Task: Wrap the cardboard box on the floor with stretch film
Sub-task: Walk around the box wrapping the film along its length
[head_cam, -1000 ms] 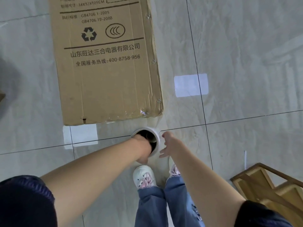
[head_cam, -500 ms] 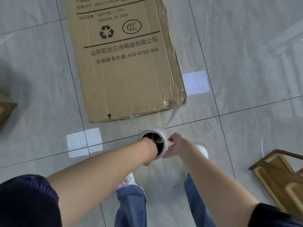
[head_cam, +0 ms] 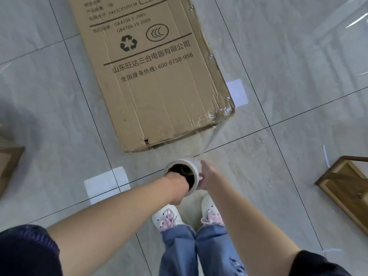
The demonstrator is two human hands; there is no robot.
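Note:
A long brown cardboard box (head_cam: 151,80) with black printing lies flat on the grey tiled floor, running from the top of the view down to the middle. A roll of stretch film (head_cam: 186,166) stands upright just below the box's near end. My left hand (head_cam: 176,186) reaches into the roll's hollow core, its fingers hidden inside. My right hand (head_cam: 207,173) presses flat against the roll's right side. A clear strip of film (head_cam: 214,136) stretches from the roll up to the box's near right corner, where film clings to the cardboard.
My two white shoes (head_cam: 167,217) and jeans stand right below the roll. A wooden frame (head_cam: 346,188) lies on the floor at the right. Another wooden piece (head_cam: 8,162) sits at the left edge. White tape squares (head_cam: 107,182) mark the tiles.
The view has shifted, so the box now sits further right and tilted. My feet have stepped sideways and come together. Both hands stay on the roll, and the film strip has lengthened.

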